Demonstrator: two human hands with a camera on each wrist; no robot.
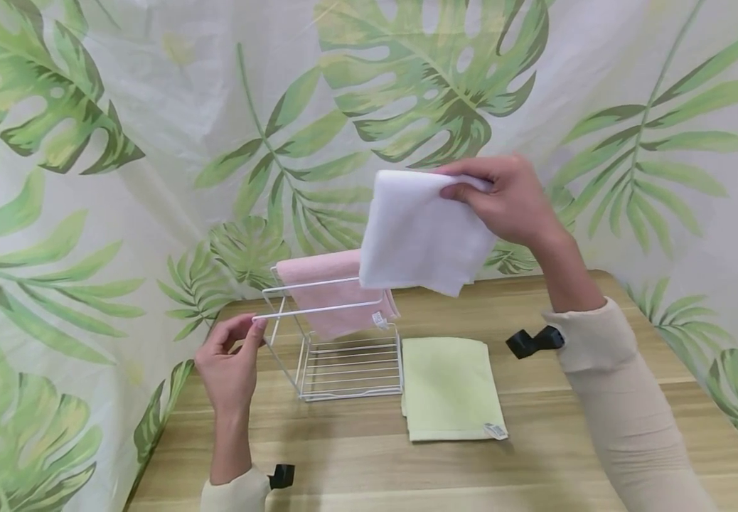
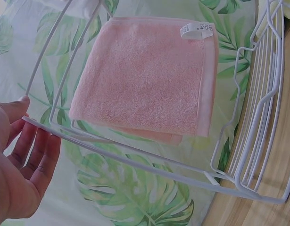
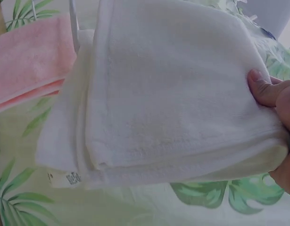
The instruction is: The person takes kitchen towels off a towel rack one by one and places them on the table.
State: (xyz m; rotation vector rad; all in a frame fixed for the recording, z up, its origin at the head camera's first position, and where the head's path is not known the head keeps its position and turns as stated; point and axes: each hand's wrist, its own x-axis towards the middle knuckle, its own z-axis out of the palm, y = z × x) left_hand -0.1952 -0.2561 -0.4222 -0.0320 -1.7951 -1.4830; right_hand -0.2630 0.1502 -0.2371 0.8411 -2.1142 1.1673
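The left hand [image 1: 231, 370] is nearest, its grip loosely curled with thumb and fingertips [image 2: 38, 155] pinching the end of the front rail of the white wire rack [image 1: 343, 355]. The rack is thin coated wire, with a ribbed base on the wooden surface [image 1: 535, 455]. Just beyond this grip, a pink towel [image 2: 145, 75], folded and fluffy, drapes over the rear rail, with a small label at one corner. To the right of the rack a pale green towel [image 1: 451, 387] lies flat in a folded rectangle. Farther and higher, the right hand [image 1: 510, 199] has its grip closed on a white towel [image 1: 420, 235], thumb on the near face, pinching the top corner. It hangs folded, soft and thick, below and left of that grip, above the rack and in front of the pink towel.
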